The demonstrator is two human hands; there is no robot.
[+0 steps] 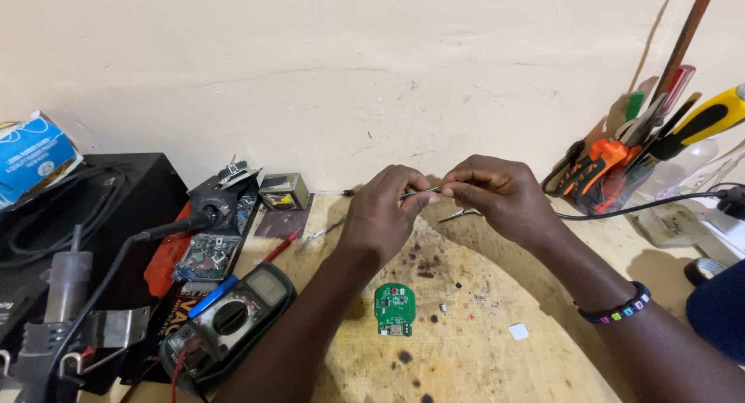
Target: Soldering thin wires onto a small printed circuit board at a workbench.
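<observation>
My left hand and my right hand meet above the wooden bench, near the wall. Between their fingertips they pinch a thin metal tool, like tweezers or a fine wire; what exactly it is I cannot tell. A small round green circuit board lies flat on the bench below my left wrist. Tiny loose parts and a white square scrap lie to its right. A beaded bracelet sits on my right wrist.
A dark green multimeter lies at the left, with a hot-air tool, a black box and more boards beyond it. A holder of pliers and screwdrivers stands at the back right. A black cable runs behind my right hand.
</observation>
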